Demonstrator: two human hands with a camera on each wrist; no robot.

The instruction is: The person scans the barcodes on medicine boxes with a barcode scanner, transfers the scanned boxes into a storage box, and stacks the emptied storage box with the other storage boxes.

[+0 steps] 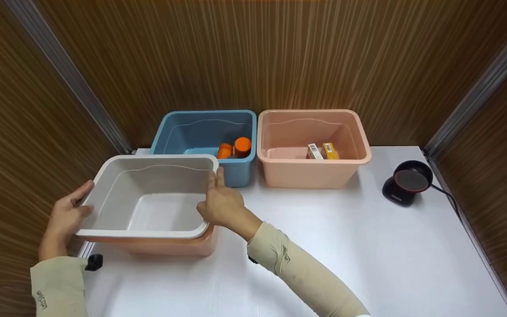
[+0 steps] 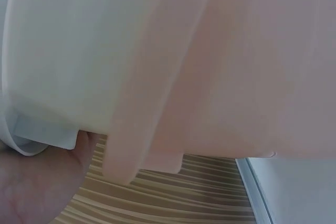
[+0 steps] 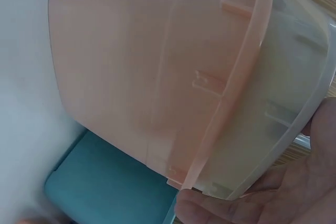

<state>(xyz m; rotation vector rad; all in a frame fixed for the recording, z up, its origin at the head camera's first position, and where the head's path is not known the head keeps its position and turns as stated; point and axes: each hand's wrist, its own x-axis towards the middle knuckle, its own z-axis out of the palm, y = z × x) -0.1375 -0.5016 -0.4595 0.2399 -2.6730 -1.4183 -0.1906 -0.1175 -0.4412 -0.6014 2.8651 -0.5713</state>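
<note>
A light grey plastic bin (image 1: 148,234) sits nested inside a peach bin (image 1: 174,248) at the left of the table, its rim standing above the peach one. My left hand (image 1: 63,218) grips the grey bin's left rim, with the thumb over the edge. On the opposite side, my right hand (image 1: 223,203) holds the right rim, two fingers stretched along it. From the right wrist view, the grey bin's outer wall (image 3: 283,61) shows beyond the peach bin's rim (image 3: 236,98). The grey bin has nothing inside.
Behind stands a blue bin (image 1: 238,174) holding orange-topped containers (image 1: 242,146). Beside it, another peach bin (image 1: 306,176) contains a white box (image 1: 314,152) and a yellow box (image 1: 329,151). A black round-topped device (image 1: 407,185) with a cord stands at right. Wood-patterned walls (image 1: 253,57) enclose the table.
</note>
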